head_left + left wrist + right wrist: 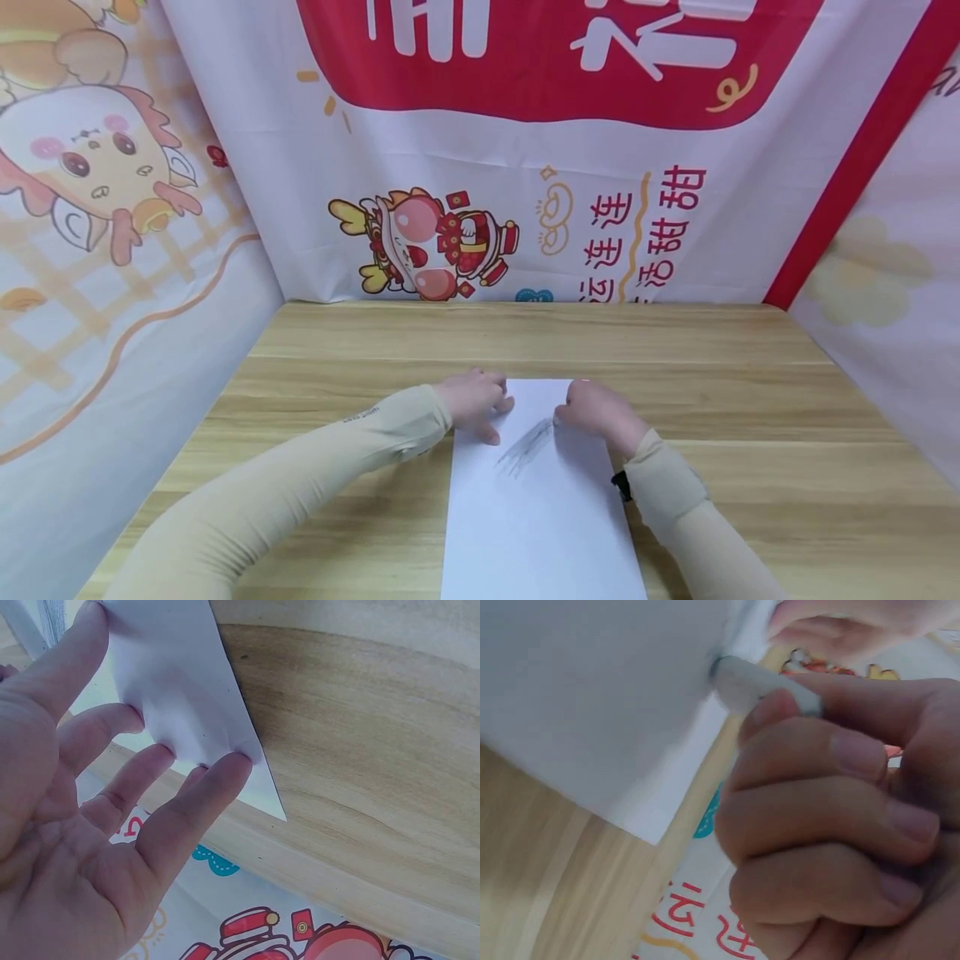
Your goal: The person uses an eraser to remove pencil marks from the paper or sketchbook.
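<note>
A sheet of white paper (536,525) lies lengthwise on the wooden table, with a patch of grey pencil strokes (527,448) near its far end. My left hand (474,404) presses the far left part of the sheet with spread fingers; in the left wrist view its fingertips (231,771) rest close to the corner. At the far right part of the paper, my right hand (597,414) pinches a small white eraser (761,686) between thumb and forefinger, the other fingers curled. The eraser's grey, smudged end meets the paper at the strokes' upper end.
The wooden table (750,392) extends on both sides of the paper. Behind it hangs a white and red printed cloth (292,192), with more printed cloth (150,350) along the left side. A black band (622,486) shows at the right wrist.
</note>
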Motion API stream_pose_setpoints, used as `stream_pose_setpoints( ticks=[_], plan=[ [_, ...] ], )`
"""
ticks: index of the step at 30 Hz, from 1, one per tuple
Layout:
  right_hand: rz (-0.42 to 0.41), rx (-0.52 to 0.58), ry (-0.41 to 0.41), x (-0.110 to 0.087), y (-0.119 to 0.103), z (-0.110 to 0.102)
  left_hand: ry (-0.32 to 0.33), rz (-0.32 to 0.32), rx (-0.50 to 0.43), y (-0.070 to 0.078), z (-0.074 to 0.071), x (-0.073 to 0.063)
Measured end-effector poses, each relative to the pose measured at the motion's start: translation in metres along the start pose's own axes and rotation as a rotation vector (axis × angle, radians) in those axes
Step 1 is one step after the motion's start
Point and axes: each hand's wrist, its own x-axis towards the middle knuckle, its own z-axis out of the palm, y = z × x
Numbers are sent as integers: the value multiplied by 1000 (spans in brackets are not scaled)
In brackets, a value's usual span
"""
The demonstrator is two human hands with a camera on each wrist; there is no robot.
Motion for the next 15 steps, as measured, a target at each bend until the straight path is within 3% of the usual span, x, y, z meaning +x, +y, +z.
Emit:
stream_pose_setpoints(
  ticks=[4,10,15],
  plan=[
    [0,19,-74,0,0,-1,0,-2,-8,1,-1,1],
    [15,26,-24,3,4,-1,1,-1,-8,2,-2,-1],
    [7,31,-84,3,6,-1,1,-1,3,2,-3,-1]
  ],
)
